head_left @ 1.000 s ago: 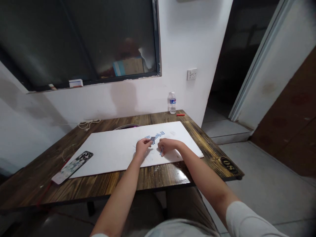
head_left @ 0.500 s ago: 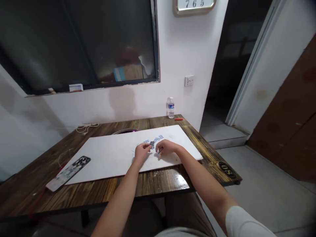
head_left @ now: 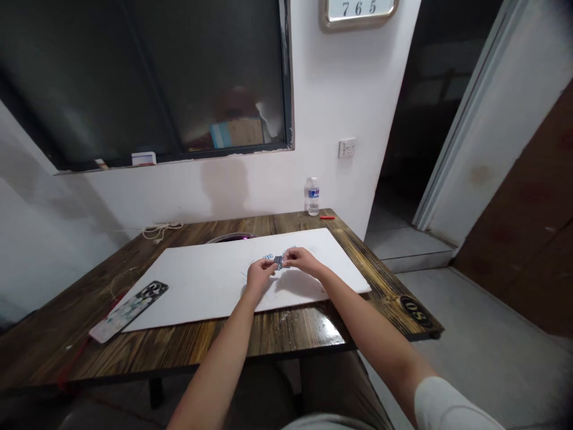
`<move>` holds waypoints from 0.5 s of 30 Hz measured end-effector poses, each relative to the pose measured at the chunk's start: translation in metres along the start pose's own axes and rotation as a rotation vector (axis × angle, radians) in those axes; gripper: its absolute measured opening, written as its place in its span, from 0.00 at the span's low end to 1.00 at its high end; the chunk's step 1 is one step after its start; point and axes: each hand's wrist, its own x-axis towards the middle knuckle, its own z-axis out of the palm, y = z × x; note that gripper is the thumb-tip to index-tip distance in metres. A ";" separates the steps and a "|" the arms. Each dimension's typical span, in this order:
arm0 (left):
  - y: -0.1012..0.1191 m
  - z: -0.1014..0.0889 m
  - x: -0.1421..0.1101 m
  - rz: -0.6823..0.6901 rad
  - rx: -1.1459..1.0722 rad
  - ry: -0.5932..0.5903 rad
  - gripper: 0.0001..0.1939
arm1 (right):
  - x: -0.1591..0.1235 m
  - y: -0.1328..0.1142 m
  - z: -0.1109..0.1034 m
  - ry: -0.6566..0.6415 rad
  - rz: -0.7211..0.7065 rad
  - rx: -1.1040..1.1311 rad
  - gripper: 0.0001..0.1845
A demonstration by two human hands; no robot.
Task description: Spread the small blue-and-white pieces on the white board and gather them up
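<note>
Over a white board [head_left: 201, 280], my left hand [head_left: 259, 277] pinches a small dark, blue-edged flat piece [head_left: 278, 261] between thumb and fingers. My right hand [head_left: 304, 261] has its fingertips closed at the right side of that same piece, so the two hands meet there. Just beyond the left fingertips lies a small blue-and-white piece [head_left: 267, 257] on the board. More blue-marked pieces show partly behind the right hand, mostly covered by it. The exact kind of these small pieces is too small to make out.
A phone [head_left: 129, 310] in a patterned case lies across the board's left edge. Toward the back of the wooden table [head_left: 304, 328] are a white cable [head_left: 162, 229], a water bottle [head_left: 313, 197] and a red pen-like stick [head_left: 327, 218]. The wall stands behind.
My right hand has lifted from low over the board, where it held a thin bluish piece, up and left to the dark piece in my left hand. The left hand stays nearly in place.
</note>
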 end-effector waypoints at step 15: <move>0.004 -0.001 0.002 0.026 -0.110 -0.101 0.19 | 0.002 0.000 0.010 0.152 0.035 0.123 0.27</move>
